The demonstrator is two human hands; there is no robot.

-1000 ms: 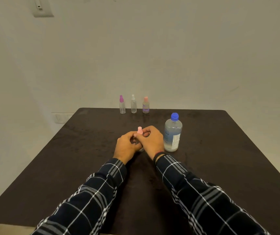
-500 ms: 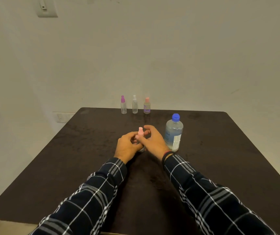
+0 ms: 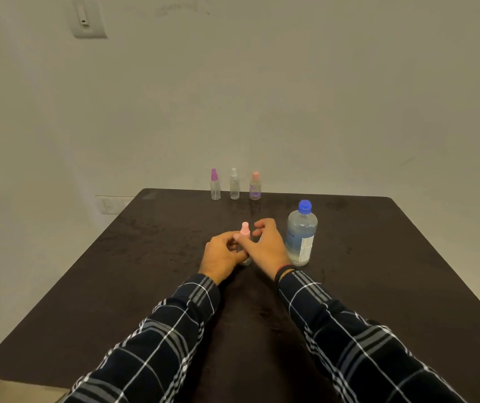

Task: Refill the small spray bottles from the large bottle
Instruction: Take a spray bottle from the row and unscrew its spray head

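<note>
A small clear spray bottle with a pink cap (image 3: 244, 230) stands upright on the dark table (image 3: 134, 280) near its middle. My left hand (image 3: 221, 255) wraps around its body. My right hand (image 3: 266, 245) pinches it just under the pink cap with thumb and fingers. Most of the bottle's body is hidden between my hands. The large clear bottle with a blue cap (image 3: 301, 234) stands upright just right of my right hand, capped and holding clear liquid.
Three more small spray bottles stand in a row at the table's far edge: one with a purple cap (image 3: 215, 185), one with a white cap (image 3: 234, 184), one with a peach cap (image 3: 255, 186). A pale wall rises behind the table.
My right hand has turned at the pink cap, its fingers spreading a little and its wrist shifting right. The left hand and the bottle have stayed in place.
</note>
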